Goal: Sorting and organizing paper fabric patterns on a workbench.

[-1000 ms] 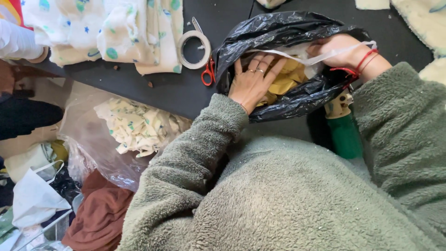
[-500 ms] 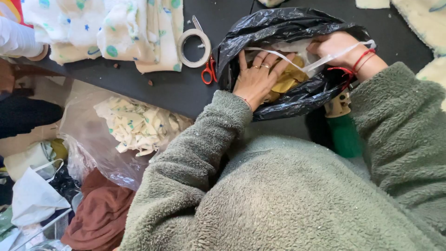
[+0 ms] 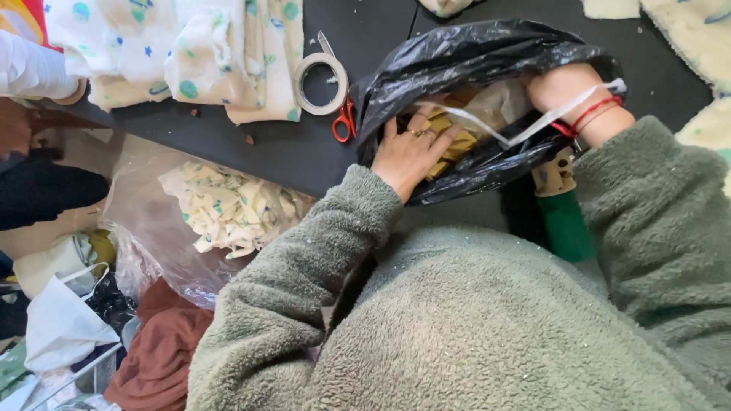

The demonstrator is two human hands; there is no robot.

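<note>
A black plastic bag [image 3: 472, 53] lies open on the dark table [image 3: 297, 152], with yellow fabric pieces [image 3: 449, 133] and pale paper inside. My left hand [image 3: 407, 152] rests flat inside the bag's mouth on the yellow fabric, fingers spread, rings on two fingers. My right hand [image 3: 567, 91] is tucked into the bag at the right, fingers hidden by the plastic, a red cord on the wrist. A white strip [image 3: 525, 125] runs from the bag's inside across that hand. Both arms wear grey-green fleece sleeves.
A roll of tape [image 3: 321, 82] and red-handled scissors [image 3: 343, 114] lie left of the bag. Patterned cloth [image 3: 205, 53] covers the table's far left. Below the table edge are a clear bag of printed scraps [image 3: 228, 209], brown cloth [image 3: 164, 350] and a green bottle [image 3: 563, 221].
My left hand has slid slightly lower and left over the yellow fabric. The right hand stays in the bag with the white strip across it.
</note>
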